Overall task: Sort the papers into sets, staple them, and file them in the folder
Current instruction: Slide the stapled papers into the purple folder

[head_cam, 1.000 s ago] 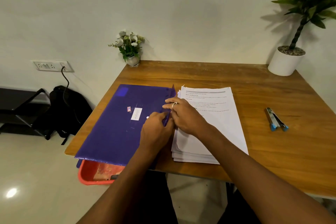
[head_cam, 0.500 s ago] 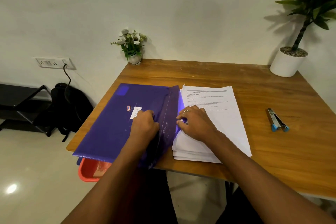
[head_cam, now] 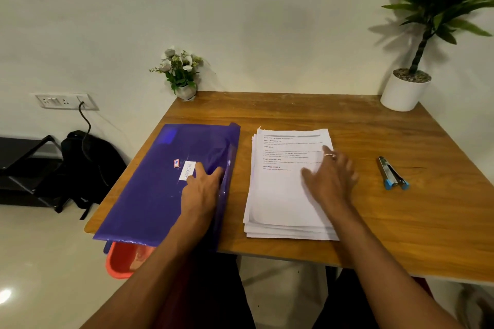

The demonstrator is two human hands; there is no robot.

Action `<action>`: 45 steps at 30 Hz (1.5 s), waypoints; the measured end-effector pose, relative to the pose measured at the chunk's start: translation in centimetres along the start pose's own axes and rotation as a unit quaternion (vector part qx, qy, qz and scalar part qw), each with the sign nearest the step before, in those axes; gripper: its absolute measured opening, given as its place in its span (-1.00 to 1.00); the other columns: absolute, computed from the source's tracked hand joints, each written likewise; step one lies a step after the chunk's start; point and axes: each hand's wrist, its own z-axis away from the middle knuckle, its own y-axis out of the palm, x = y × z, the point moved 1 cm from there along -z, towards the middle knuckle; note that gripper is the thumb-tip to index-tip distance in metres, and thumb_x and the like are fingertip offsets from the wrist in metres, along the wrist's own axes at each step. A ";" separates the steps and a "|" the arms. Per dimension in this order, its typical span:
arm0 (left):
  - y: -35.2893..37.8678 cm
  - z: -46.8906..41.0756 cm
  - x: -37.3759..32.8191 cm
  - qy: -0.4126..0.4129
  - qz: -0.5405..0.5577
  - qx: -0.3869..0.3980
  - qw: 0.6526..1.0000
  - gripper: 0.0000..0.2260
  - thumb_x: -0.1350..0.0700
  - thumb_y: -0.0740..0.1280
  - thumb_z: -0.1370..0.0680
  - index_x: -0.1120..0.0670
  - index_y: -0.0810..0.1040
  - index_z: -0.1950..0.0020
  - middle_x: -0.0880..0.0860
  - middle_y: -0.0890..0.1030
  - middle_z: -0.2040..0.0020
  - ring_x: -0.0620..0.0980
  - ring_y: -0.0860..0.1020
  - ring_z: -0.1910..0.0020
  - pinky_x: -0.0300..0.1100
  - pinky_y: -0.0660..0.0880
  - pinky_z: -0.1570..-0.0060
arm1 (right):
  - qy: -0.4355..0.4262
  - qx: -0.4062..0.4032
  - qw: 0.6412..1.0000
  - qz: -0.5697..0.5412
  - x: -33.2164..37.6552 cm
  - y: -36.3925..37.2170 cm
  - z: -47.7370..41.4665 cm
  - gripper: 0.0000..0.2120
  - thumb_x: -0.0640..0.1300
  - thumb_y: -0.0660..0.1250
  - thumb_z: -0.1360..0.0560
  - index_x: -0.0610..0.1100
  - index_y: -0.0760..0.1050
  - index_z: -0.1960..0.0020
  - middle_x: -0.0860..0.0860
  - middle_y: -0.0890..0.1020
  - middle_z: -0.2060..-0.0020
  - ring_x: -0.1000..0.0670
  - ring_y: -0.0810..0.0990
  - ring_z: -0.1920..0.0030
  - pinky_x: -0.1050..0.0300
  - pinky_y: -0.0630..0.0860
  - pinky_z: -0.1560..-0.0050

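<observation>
table (head_cam: 294, 112) of wood by pale wall (head_cam: 267, 21), left fingers (head_cam: 196, 175) flat on folder (head_cam: 149, 195), right fingers (head_cam: 327, 151) loose over papers (head_cam: 280, 195)

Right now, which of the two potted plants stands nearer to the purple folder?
The small flower pot, just behind the folder; the tall leafy plant stands far right.

Desk corner of an office or study

A wooden desk (head_cam: 307, 112) against a white wall (head_cam: 267, 21) carries printed papers (head_cam: 283, 195), a purple folder (head_cam: 160, 181), a stapler (head_cam: 392, 173), a potted plant (head_cam: 405, 91) and a vase of flowers (head_cam: 184, 88) (a backpack (head_cam: 88, 165) sits below a wall socket (head_cam: 65, 101))
</observation>
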 end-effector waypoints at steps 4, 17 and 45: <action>0.9 -0.4 0.2 0.014 -0.057 0.009 0.998 -0.36 -0.06 0.45 -0.57 -0.07 0.15 -0.52 0.20 0.13 -0.51 0.30 0.37 -0.41 0.10 0.57 -0.18 | 0.079 0.033 0.996 -0.009 -2.8 -1.2 -2.0 -0.17 0.17 0.51 -0.44 -0.11 0.27 -0.55 -0.15 0.37 -0.50 -0.23 0.29 -0.50 -0.20 0.27 -0.41; 0.9 -0.2 0.1 0.011 -0.025 -0.005 1.000 -0.34 -0.01 0.45 -0.58 0.00 0.16 -0.55 0.18 0.21 -0.49 0.25 0.34 -0.43 0.11 0.54 -0.21 | 0.001 -0.010 0.999 0.031 -1.5 -1.7 -1.0 -0.32 0.15 0.49 -0.46 -0.08 0.39 -0.48 -0.10 0.38 -0.42 -0.17 0.31 -0.41 -0.11 0.30 -0.35; -3.2 1.3 2.7 -0.040 0.426 -0.162 0.889 -0.82 0.15 0.29 -0.66 0.03 0.62 -0.21 -0.08 0.63 -0.08 -0.26 0.58 0.06 -0.42 0.47 0.19 | -0.146 0.190 0.966 0.097 6.4 -1.7 8.3 -0.68 -0.02 0.22 -0.67 -0.13 0.45 -0.36 -0.05 0.61 -0.23 -0.08 0.61 -0.17 0.15 0.49 -0.22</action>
